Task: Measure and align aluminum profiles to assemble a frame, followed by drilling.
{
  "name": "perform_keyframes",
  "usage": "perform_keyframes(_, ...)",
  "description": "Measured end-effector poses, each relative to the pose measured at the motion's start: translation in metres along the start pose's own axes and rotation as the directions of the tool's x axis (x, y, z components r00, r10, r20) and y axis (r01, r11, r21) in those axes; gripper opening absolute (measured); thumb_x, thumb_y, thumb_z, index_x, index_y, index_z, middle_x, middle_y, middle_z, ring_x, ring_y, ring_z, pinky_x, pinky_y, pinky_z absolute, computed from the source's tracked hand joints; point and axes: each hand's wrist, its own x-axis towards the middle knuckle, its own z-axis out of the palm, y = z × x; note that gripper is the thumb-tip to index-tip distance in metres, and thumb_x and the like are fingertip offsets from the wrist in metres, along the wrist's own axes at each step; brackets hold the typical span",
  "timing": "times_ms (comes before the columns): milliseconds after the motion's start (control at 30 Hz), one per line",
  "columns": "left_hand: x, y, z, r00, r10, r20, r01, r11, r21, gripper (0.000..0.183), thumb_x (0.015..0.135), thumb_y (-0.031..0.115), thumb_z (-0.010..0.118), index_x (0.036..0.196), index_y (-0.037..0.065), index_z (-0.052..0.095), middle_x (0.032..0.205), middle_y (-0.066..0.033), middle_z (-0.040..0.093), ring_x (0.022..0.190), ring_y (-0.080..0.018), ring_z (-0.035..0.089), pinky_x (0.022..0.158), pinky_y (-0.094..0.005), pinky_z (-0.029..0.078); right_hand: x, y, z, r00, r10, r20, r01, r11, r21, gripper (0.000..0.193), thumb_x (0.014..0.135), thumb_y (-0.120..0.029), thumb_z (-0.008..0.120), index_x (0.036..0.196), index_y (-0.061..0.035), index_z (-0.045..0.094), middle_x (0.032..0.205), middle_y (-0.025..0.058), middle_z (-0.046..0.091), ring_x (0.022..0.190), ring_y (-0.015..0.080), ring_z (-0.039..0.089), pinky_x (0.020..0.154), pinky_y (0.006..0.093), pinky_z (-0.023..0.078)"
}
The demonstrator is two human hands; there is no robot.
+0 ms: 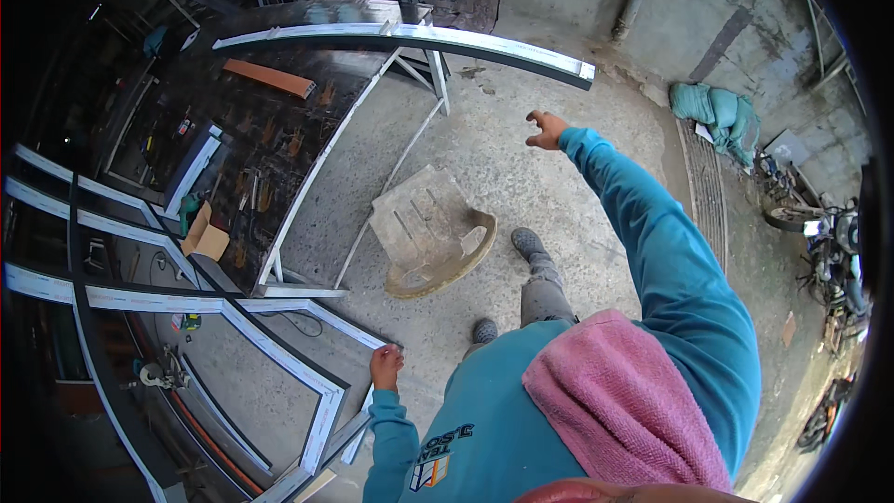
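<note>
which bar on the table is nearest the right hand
The long white-and-black bar, whose end juts past the table; the orange-brown bar and short white bar lie farther from the right hand.

Right hand [548, 130] outstretched, left hand [386, 369] perhaps curled

A long, slender black bar with a white-filmed face [447, 37] is lying lengthwise, stretching from ten o'clock past one, its right end jutting out free. A large, angular black framework with white-filmed faces [158, 301] is spreading from nine to seven o'clock, its outermost joints seemingly fading into shadow.
</note>
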Motion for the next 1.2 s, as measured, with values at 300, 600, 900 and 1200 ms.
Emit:
perform_keyframes(300, -0.101, -0.069, 0.099, 0.723, -0.456, -0.518, -0.105, 0.670, -0.735, 0.024, 0.084, 0.031, 0.060, 0.089, 0.009, 0.052, 0.067, -0.0002, 0.048, 0.063, -0.0141, 0.049, 0.059, -0.0281, 0.043, 0.282, 0.015, -0.049, 0.967, -0.202, -0.158, 0.092, 0.849, -0.520, 0.099, 0.057, -0.043, 0.074, 0.137, -0.0117, 0.027, 0.131, 0.0224, 0.037, 0.119, 0.0387, 0.039, 0.099, 0.0495, 0.032)
perform_keyframes(600, 0.098, 0.166, 0.368, 0.981, 0.102, -0.164, -0.133, 0.973, -0.188, 0.016, 0.085, 0.011, 0.061, 0.097, 0.004, 0.054, 0.080, -0.0013, 0.056, 0.068, -0.0075, 0.051, 0.059, -0.0212, 0.043, 0.292, 0.097, -0.067, 0.936, -0.268, 0.228, 0.210, 0.945, 0.249, 0.069, 0.056, -0.034, 0.073, 0.112, -0.0011, 0.050, 0.096, 0.0194, 0.060, 0.090, 0.0299, 0.057, 0.079, 0.0362, 0.044)
perform_keyframes(900, 0.260, 0.327, 0.532, 0.998, 0.056, 0.002, -0.044, 0.802, -0.595, 0.071, 0.068, 0.071, 0.056, 0.103, 0.010, 0.060, 0.083, -0.0061, 0.054, 0.073, -0.0182, 0.050, 0.068, -0.0386, 0.041, -0.063, 0.201, -0.113, 0.905, -0.178, 0.387, -0.175, 0.674, 0.718, 0.069, 0.054, -0.011, 0.065, 0.119, 0.0012, 0.042, 0.098, 0.0070, 0.056, 0.088, 0.0170, 0.054, 0.079, 0.0269, 0.044)
perform_keyframes(1200, 0.156, 0.190, 0.620, 0.971, 0.173, 0.163, -0.014, 0.726, -0.688, 0.041, 0.070, 0.029, 0.067, 0.100, 0.002, 0.062, 0.092, -0.0129, 0.064, 0.076, -0.0258, 0.063, 0.072, -0.0359, 0.050, -0.286, 0.327, -0.083, 0.947, 0.045, 0.317, -0.215, 0.825, 0.523, 0.080, 0.052, -0.013, 0.075, 0.122, -0.0032, 0.038, 0.103, 0.0135, 0.057, 0.098, 0.0257, 0.055, 0.085, 0.0348, 0.043)
